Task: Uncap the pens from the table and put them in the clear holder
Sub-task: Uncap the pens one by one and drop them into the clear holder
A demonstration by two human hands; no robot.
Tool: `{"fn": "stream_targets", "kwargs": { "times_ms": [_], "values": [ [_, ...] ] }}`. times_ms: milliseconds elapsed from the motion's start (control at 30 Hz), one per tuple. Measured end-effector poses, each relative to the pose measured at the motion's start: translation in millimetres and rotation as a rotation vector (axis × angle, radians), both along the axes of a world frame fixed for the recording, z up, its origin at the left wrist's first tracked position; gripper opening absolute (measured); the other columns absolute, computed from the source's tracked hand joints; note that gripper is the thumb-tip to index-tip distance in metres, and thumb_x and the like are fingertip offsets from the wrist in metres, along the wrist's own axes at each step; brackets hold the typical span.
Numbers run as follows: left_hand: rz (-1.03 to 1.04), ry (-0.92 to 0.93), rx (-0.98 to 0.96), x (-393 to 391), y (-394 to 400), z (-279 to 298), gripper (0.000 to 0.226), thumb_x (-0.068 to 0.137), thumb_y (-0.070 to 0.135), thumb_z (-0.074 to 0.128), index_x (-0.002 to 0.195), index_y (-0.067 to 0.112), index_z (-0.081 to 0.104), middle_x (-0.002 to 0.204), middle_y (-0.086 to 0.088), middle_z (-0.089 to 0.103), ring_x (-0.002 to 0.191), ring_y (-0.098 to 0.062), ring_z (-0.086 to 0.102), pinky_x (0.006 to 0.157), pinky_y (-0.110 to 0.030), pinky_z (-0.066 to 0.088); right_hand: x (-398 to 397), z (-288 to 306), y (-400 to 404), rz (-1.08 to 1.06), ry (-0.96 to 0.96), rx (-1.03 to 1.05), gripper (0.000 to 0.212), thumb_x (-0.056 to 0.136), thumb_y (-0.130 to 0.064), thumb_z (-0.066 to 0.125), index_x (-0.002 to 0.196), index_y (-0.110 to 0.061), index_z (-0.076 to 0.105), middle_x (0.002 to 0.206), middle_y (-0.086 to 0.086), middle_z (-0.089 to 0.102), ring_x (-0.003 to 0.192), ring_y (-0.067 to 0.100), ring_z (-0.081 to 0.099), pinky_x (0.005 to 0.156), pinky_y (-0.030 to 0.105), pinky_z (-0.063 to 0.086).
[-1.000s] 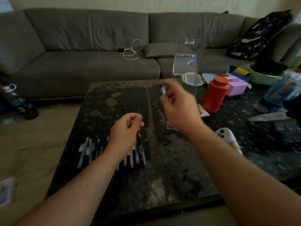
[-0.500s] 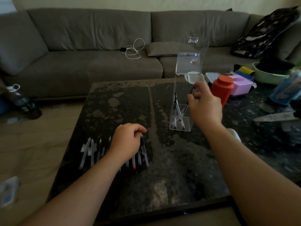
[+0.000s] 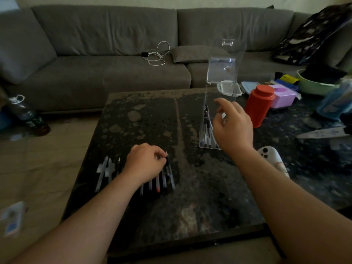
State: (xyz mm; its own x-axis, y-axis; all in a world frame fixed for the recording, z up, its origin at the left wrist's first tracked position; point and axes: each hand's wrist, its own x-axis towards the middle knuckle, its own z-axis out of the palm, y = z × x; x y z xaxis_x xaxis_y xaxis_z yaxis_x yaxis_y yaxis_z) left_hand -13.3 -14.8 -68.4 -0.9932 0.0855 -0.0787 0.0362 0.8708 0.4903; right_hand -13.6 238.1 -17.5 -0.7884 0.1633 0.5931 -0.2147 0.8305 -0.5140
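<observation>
Pinching pen (image 3: 167, 160), left hand (image 3: 145, 162); right hand (image 3: 233, 126) loose beside clear holder (image 3: 222, 73).

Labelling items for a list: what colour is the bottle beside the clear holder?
Red bottle, seen clearly in the head view.

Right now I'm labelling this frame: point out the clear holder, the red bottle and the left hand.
clear holder (image 3: 222, 72): head view, upper front panel.
red bottle (image 3: 257, 109): head view, middle of body.
left hand (image 3: 145, 161): head view, back of hand.
</observation>
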Motion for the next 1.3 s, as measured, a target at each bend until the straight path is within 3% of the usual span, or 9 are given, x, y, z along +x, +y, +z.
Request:
{"fn": "stream_targets", "kwargs": {
  "times_ms": [67, 133, 267, 333, 467, 633, 767, 1000, 1300],
  "values": [
    [-0.011, -0.043, -0.029, 0, -1, 0, 0.022, 0.091, 0.049, 0.076, 0.112, 0.046, 0.073, 0.112, 0.011, 0.059, 0.124, -0.02, 0.049, 0.103, -0.047, 0.053, 9, -2, -12, 0.094, -0.036, 0.014, 0.043, 0.098, -0.016, 0.061, 0.139, -0.026, 0.055, 0.113, -0.005, 0.062, 0.094, 0.011, 0.061, 0.08, 0.035, 0.055],
    [-0.021, -0.064, -0.076, 1, 0, 0, 0.029, 0.085, 0.055, 0.08, 0.111, 0.048, 0.071, 0.112, 0.011, 0.061, 0.126, -0.02, 0.049, 0.104, -0.048, 0.052, 15, -9, -27, 0.23, -0.248, 0.063, 0.042, 0.098, -0.024, 0.064, 0.136, -0.035, 0.052, 0.104, -0.014, 0.061, 0.09, 0.002, 0.06, 0.079, 0.029, 0.055],
    [-0.057, -0.062, -0.152, 3, 1, -3, 0.042, 0.078, 0.062, 0.082, 0.115, 0.048, 0.069, 0.109, 0.011, 0.063, 0.121, -0.021, 0.051, 0.102, -0.047, 0.052, 15, -30, -49, 0.427, -0.741, 0.214, 0.035, 0.092, -0.047, 0.071, 0.116, -0.045, 0.045, 0.095, -0.013, 0.06, 0.085, 0.005, 0.063, 0.073, 0.029, 0.057],
    [-0.049, -0.038, -0.175, 3, 2, -3, 0.045, 0.076, 0.065, 0.082, 0.115, 0.047, 0.068, 0.111, 0.011, 0.065, 0.119, -0.02, 0.052, 0.1, -0.045, 0.052, 17, -37, -56, 0.447, -0.847, 0.294, 0.04, 0.087, -0.061, 0.072, 0.107, -0.04, 0.043, 0.094, -0.012, 0.057, 0.082, 0.006, 0.059, 0.067, 0.031, 0.052],
    [-0.03, -0.029, -0.206, 5, 4, -1, 0.044, 0.075, 0.067, 0.083, 0.107, 0.043, 0.065, 0.108, 0.011, 0.06, 0.115, -0.02, 0.052, 0.095, -0.041, 0.05, 18, -43, -66, 0.424, -0.891, 0.428, 0.048, 0.079, -0.071, 0.073, 0.093, -0.037, 0.042, 0.092, -0.009, 0.055, 0.081, 0.011, 0.055, 0.067, 0.037, 0.049],
    [-0.045, -0.046, -0.222, 6, 8, -3, 0.038, 0.075, 0.071, 0.08, 0.094, 0.043, 0.064, 0.101, 0.013, 0.055, 0.118, -0.021, 0.051, 0.095, -0.042, 0.048, 17, -40, -64, 0.417, -0.942, 0.317, 0.033, 0.084, -0.041, 0.078, 0.092, -0.037, 0.047, 0.098, -0.008, 0.058, 0.086, 0.011, 0.057, 0.068, 0.031, 0.048],
    [-0.083, -0.042, -0.258, 8, 14, -2, 0.036, 0.079, 0.072, 0.077, 0.096, 0.041, 0.072, 0.106, 0.012, 0.06, 0.123, -0.022, 0.052, 0.085, -0.037, 0.037, 17, -42, -63, 0.38, -0.932, 0.281, 0.027, 0.088, -0.041, 0.075, 0.096, -0.033, 0.05, 0.099, -0.005, 0.059, 0.086, 0.012, 0.058, 0.066, 0.031, 0.047],
    [-0.11, -0.108, -0.315, 12, 23, 1, 0.037, 0.08, 0.076, 0.071, 0.089, 0.041, 0.077, 0.095, 0.012, 0.072, 0.121, -0.021, 0.053, 0.102, -0.045, 0.046, 13, -47, -53, 0.265, -0.848, 0.29, 0.027, 0.09, -0.022, 0.072, 0.094, -0.03, 0.046, 0.094, -0.004, 0.056, 0.094, 0.022, 0.061, 0.075, 0.036, 0.051],
    [-0.116, -0.063, -0.355, 19, 35, 2, 0.02, 0.09, 0.056, 0.071, 0.095, 0.037, 0.078, 0.106, 0.011, 0.068, 0.119, -0.021, 0.053, 0.1, -0.041, 0.048, 7, -34, -41, 0.202, -0.935, 0.205, 0.05, 0.094, -0.029, 0.067, 0.14, -0.021, 0.048, 0.128, 0.007, 0.059, 0.098, 0.022, 0.058, 0.081, 0.036, 0.055]
  ]
}}
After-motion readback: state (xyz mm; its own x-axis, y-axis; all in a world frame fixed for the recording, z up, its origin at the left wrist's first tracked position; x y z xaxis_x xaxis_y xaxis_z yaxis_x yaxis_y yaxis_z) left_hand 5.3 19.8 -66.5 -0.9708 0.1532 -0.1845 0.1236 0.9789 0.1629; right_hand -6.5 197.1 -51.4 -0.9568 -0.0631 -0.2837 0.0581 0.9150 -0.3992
